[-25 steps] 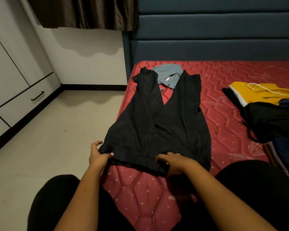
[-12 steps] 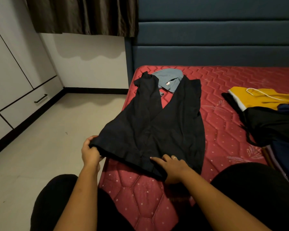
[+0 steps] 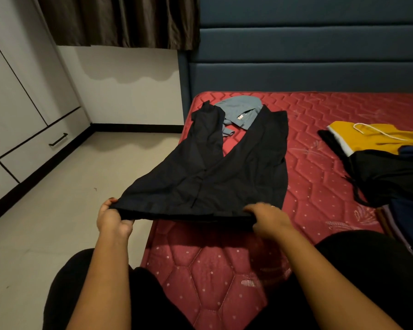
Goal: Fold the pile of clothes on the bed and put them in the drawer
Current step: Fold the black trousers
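Gripping black trousers (image 3: 224, 177) at waistband, left hand (image 3: 112, 219) and right hand (image 3: 268, 219) fingers curled round it, drawer (image 3: 42, 150) closed

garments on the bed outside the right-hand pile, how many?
2. Black trousers, waistband gripped by left hand and right hand, legs lying on the mattress; grey-blue garment at their far end, near the headboard. More could hide underneath.

The clothes pile (image 3: 391, 177) runs off the right edge, and black trousers (image 3: 224, 175) half hide a grey garment (image 3: 241, 108)
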{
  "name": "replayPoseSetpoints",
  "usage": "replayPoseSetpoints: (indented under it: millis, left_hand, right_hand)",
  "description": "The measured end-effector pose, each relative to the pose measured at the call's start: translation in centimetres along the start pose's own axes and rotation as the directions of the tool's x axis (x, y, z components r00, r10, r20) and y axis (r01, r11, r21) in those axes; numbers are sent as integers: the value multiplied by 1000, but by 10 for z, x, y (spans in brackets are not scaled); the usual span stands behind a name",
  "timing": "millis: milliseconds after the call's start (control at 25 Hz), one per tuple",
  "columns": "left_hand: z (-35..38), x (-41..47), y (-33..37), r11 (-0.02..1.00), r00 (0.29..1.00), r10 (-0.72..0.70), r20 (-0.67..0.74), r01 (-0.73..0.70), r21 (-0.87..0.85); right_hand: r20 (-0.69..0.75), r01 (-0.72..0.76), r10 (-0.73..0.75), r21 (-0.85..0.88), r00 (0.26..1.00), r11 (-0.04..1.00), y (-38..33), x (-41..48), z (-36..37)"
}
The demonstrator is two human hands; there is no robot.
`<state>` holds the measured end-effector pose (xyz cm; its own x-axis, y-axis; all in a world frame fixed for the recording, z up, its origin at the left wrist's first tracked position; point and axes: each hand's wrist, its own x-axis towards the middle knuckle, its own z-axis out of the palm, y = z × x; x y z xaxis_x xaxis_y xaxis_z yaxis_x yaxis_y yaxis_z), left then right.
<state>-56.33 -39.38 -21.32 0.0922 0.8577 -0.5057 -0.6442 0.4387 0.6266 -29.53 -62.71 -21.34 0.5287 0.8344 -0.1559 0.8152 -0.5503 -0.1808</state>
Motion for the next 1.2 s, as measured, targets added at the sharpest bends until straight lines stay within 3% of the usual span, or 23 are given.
replayPoseSetpoints:
  millis: [80,160,280,320,360,400,480,520,560,640,720,800,960,1040,1120,1200]
  left_hand:
    - [-2,2,1,998,1000,-11,-10,11,-66]
    - [-1,-3,5,992,1000,14,-3,-15,-129]
    - [5,-11,15,985,993,62,96,-46,-166]
    - [10,-12,17,989,989,78,125,-60,-137]
    - [14,-12,17,993,987,98,127,-89,-76]
    - [19,-12,14,991,985,132,112,-134,16]
    - [23,-15,1,942,981,187,52,-194,275]
    - [24,-18,-8,899,980,195,32,-192,393]
    - [24,-21,-17,864,978,208,27,-196,463]
    - [26,-25,-28,828,965,246,86,-255,500]
    - [34,-29,-34,774,941,231,246,-331,540]
    - [47,-37,-39,700,884,173,434,-421,577]
    - [67,-60,-61,532,651,81,755,-669,520]
    - [74,-70,-75,425,539,-25,842,-756,497]
    - [77,-74,-87,357,493,-103,864,-792,495]
    - [77,-70,-91,319,506,-142,851,-790,524]
  right_hand:
    - [-192,43,15,293,981,955,15,7,-9]
    - [-367,182,40,549,929,815,17,9,-17]
    - [-434,389,-61,728,899,565,-1,4,-36]
    - [-374,425,-207,732,904,532,-8,2,-41]
    - [-215,413,-391,731,895,543,-15,-3,-46]
    - [33,352,-542,727,840,590,-22,-9,-48]
    - [490,215,-610,642,623,735,-36,-19,-44]
    - [593,199,-588,591,550,782,-41,-21,-37]
    - [624,217,-566,546,539,809,-46,-21,-31]
    - [474,301,-579,540,663,786,-50,-14,-20]
    - [181,344,-521,567,834,748,-45,-3,-19]
    - [-10,310,-413,678,911,666,-36,5,-22]
    - [-29,263,-439,835,898,483,-32,9,-29]
    - [-84,305,-428,823,900,479,-33,9,-32]
    - [-228,401,-356,730,906,554,-34,10,-34]
    - [-373,466,-282,655,884,595,-35,10,-36]
